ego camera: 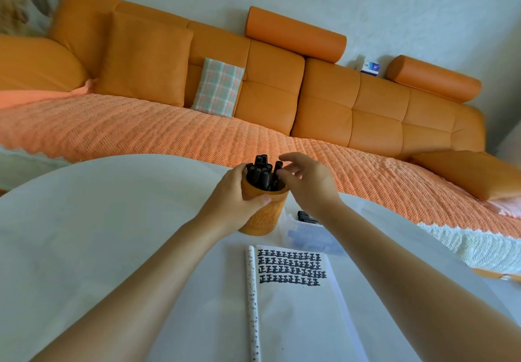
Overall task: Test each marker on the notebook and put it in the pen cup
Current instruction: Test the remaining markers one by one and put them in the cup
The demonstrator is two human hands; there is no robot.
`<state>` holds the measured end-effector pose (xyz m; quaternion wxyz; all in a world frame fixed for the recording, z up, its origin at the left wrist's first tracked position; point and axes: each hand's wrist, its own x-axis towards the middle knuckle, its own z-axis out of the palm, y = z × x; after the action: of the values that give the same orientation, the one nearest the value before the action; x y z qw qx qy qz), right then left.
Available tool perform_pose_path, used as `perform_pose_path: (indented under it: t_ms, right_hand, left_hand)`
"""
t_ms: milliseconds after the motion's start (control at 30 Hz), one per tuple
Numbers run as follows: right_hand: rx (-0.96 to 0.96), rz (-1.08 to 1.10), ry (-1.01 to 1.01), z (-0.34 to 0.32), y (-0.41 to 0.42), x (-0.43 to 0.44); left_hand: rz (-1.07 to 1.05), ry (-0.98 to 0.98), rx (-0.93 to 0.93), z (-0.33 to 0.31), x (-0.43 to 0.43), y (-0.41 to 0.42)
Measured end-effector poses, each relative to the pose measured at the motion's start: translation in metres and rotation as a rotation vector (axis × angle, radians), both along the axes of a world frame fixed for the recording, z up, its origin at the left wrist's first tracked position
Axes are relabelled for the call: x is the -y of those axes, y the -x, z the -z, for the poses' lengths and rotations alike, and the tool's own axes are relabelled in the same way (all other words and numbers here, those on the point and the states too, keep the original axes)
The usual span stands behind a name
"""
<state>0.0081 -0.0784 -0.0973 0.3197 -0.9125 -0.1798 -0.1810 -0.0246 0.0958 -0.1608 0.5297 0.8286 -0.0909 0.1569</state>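
So the cup (262, 217) is gripped round its upper wall by the left hand (239, 192), thumb on the near side and fingers wrapped behind. That's probably so it's kept from tipping or sliding while things get dropped in. It's stood toward the far edge of the tabletop (98, 234), just beyond the notebook (296, 305).

The markers (262, 171) are packed into it upright, long axis roughly vertical, black ends pointing up out of the rim. The right hand (307, 181) is held right at the bunch, fingers loosely curved, thumb against one on the right side. Whether that one's actually pinched or only touched can't be told tbh.

The notebook is laid open nearer the near edge, with four rows of black test marks at the top of the page. A clear box (310, 234) is sat just right of the cup with one more marker (308, 217) lying flat in it, so the job looks nearly done but not quite.
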Motion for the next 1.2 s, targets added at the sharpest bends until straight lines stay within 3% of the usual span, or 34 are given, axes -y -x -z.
perform_pose_path:
  t_ms: [333, 533, 667, 1000, 1067, 1200]
  right_hand:
    - [-0.15, -0.018, 0.182, -0.006, -0.005, 0.037]
    - [-0.481, 0.019, 0.674, 0.0, -0.015, 0.068]
    - [-0.485, -0.001, 0.871, 0.008, -0.023, 0.066]
    - [-0.457, -0.09, 0.852, 0.018, -0.033, 0.07]
    - [-0.414, -0.06, 0.74, 0.013, -0.028, 0.071]
    - [-0.217, -0.048, 0.398, 0.001, -0.003, 0.073]
  left_hand:
    - [-0.007, -0.087, 0.016, -0.001, -0.002, 0.002]
    - [-0.013, -0.085, 0.006, 0.001, 0.0, 0.001]
    - [-0.049, -0.092, 0.015, 0.002, 0.001, 0.004]
    - [-0.15, -0.165, -0.002, -0.001, 0.003, 0.013]
    - [-0.216, -0.178, 0.028, -0.005, 0.002, 0.018]
    - [-0.309, -0.173, 0.265, -0.016, 0.002, 0.034]
